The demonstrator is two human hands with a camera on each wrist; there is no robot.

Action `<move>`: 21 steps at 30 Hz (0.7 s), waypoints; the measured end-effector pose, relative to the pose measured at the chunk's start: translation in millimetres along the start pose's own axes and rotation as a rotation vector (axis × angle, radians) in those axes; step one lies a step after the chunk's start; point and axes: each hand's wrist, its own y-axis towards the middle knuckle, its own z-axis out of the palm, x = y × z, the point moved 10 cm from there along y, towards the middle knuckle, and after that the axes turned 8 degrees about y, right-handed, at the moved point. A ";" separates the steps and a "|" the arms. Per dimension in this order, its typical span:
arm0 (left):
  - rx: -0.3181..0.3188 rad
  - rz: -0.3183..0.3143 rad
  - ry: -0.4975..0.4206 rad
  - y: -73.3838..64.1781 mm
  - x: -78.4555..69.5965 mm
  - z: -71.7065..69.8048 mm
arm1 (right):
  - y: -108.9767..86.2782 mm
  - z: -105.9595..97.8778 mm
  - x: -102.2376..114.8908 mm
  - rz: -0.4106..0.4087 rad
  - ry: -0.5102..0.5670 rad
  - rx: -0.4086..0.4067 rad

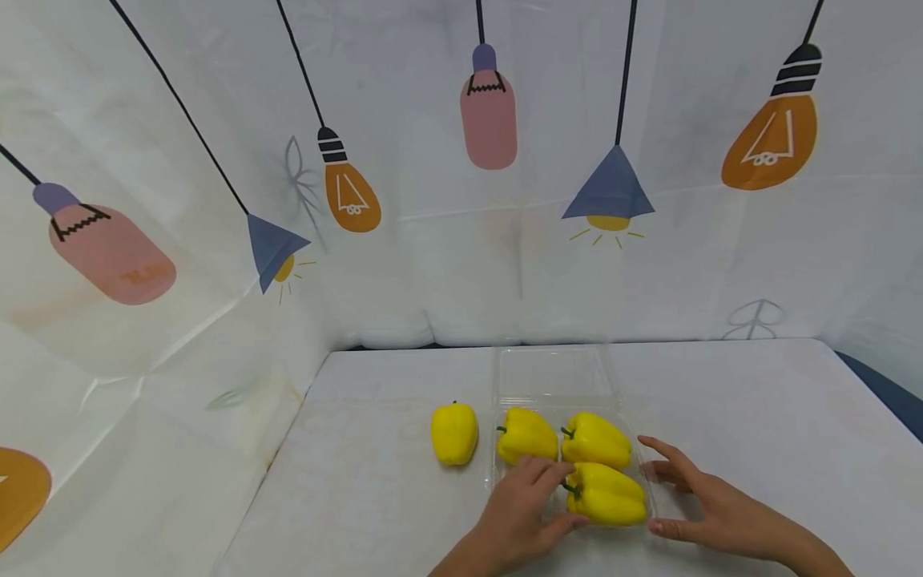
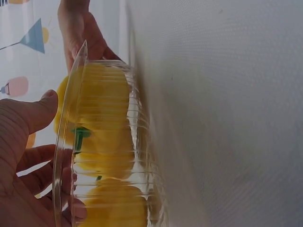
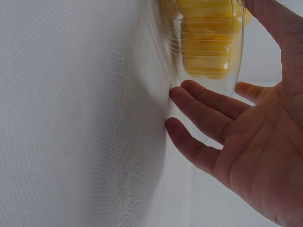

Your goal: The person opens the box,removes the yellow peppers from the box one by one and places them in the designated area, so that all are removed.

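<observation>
Three yellow bell peppers sit in a clear plastic clamshell box point(image 2: 59, 175): two at the back and a front one point(image 1: 609, 495) at the right, its green stem pointing left. My left hand point(image 1: 525, 503) reaches over the box's left front part, fingers spread loosely beside the front pepper's stem end. In the left wrist view its thumb is raised by the rim. My right hand point(image 1: 721, 509) is at the box's right side with fingers apart and nothing held. In the right wrist view, its fingertips point(image 3: 177, 127) come down close to the tabletop.
Another yellow bell pepper point(image 1: 454, 433) stands on the white table point(image 1: 360, 473) left of the box. The box's clear lid point(image 1: 551, 373) lies folded open toward the back. Behind the table hangs a white curtain point(image 1: 447, 272) printed with lamps and bulbs.
</observation>
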 end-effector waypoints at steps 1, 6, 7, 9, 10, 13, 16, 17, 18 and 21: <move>0.005 -0.002 0.006 0.5 -0.4 1.3 | 0.0 0.3 -0.2 0.002 0.004 0.002; 0.030 -0.007 0.036 3.7 -3.2 6.1 | -0.2 1.0 -0.6 -0.001 0.007 0.006; 0.036 -0.008 0.042 4.5 -3.8 6.9 | -0.4 1.0 -0.5 -0.004 0.010 0.006; 0.049 -0.010 0.048 5.8 -4.8 8.3 | -0.8 0.8 -0.2 -0.012 0.005 0.006; 0.058 -0.013 0.051 6.4 -5.0 9.3 | -0.9 0.7 -0.2 -0.014 0.002 0.006; 0.079 -0.026 0.059 7.8 -4.9 12.1 | -1.1 0.2 0.1 -0.025 -0.014 0.004; 0.087 -0.037 0.061 8.7 -4.3 14.4 | -1.2 -0.5 0.2 -0.030 -0.027 0.001; 0.086 -0.038 0.061 9.0 -4.3 14.7 | -1.2 -0.7 0.3 -0.031 -0.026 0.001; 0.085 -0.038 0.060 9.4 -4.4 15.0 | -1.3 -0.9 0.5 -0.032 -0.024 0.001; 0.076 -0.037 0.064 11.0 -5.5 15.6 | -1.8 -1.2 0.8 -0.030 -0.017 0.002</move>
